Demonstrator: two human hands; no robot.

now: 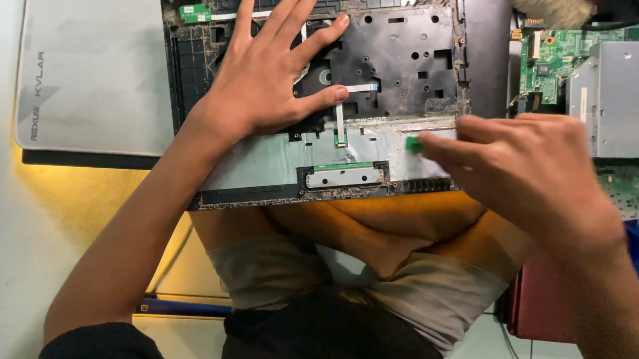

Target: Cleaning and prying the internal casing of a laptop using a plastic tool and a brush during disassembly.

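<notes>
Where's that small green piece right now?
In the head view, the small green piece is pinched at the right hand's fingertips, over the right part of the laptop palmrest shell, which the left hand presses flat.

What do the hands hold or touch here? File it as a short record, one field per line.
Left hand: pressed flat, fingers spread, on the dusty black plastic laptop shell.
Right hand: pinching a small green piece at the shell's silver strip; blurred.
Support: shell rests on the person's crossed legs.
Nearby: green circuit board, grey closed laptop.
</notes>
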